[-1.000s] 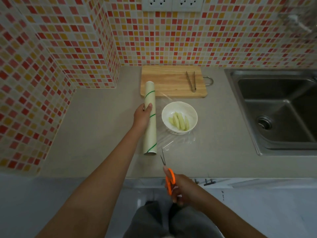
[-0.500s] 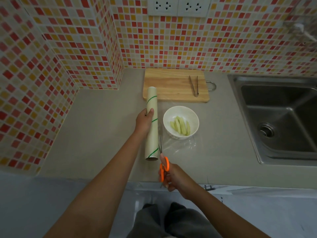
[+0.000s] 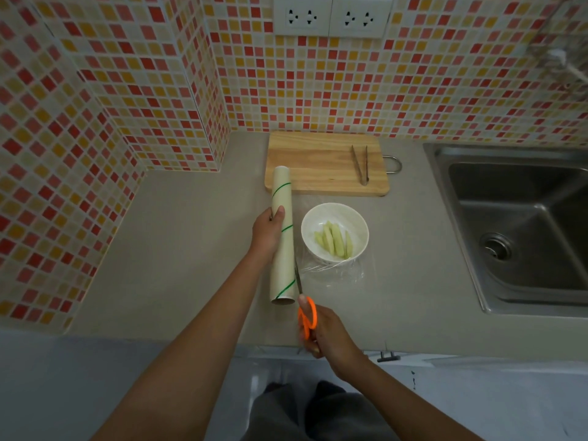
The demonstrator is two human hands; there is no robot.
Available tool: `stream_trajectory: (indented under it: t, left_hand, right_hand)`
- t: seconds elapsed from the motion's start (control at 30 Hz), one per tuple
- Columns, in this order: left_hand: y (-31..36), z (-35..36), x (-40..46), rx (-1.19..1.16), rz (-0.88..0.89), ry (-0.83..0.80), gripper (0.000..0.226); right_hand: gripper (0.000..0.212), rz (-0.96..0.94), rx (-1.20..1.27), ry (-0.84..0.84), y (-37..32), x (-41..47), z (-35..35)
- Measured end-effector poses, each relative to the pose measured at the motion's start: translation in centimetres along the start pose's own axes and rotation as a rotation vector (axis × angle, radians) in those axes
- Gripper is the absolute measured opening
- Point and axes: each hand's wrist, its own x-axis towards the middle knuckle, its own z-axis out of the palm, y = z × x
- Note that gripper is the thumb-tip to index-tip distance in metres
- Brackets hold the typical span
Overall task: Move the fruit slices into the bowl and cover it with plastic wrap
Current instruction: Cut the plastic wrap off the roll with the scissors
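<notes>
A white bowl (image 3: 334, 218) on the grey counter holds several pale green fruit slices (image 3: 334, 240). A clear sheet of plastic wrap (image 3: 331, 270) runs from the roll over the bowl and down onto the counter in front of it. The cream roll of wrap (image 3: 281, 265) with green stripes lies left of the bowl, and my left hand (image 3: 267, 235) grips its middle. My right hand (image 3: 324, 332) holds orange-handled scissors (image 3: 307, 315); their blades point away from me along the roll's right side, at the wrap's near edge.
A wooden cutting board (image 3: 318, 163) lies behind the bowl with metal tongs (image 3: 360, 165) on its right part. A steel sink (image 3: 521, 224) fills the right. Tiled walls close in the left and back. The counter's front edge runs just under my right hand.
My right hand has carried the scissors forward from the counter's front edge, so the blades now reach the wrap beside the roll. My left hand has stayed on the roll.
</notes>
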Motion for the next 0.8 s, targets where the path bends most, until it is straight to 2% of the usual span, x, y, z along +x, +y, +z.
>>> stream_trajectory:
  t: [0.33, 0.6, 0.8]
  left_hand:
    - [-0.3, 0.0, -0.1, -0.031, -0.017, -0.023, 0.028]
    - [0.0, -0.3, -0.2, 0.015, -0.001, -0.023, 0.042]
    - [0.1, -0.4, -0.5, 0.013, -0.006, -0.028, 0.040]
  right_hand:
    - [0.064, 0.100, -0.104, 0.075, -1.5, 2.3, 0.4]
    - [0.049, -0.071, -0.063, 0.086, -2.0, 2.1, 0.2]
    - [0.060, -0.041, -0.111, 0.069, -3.4, 2.9, 0.0]
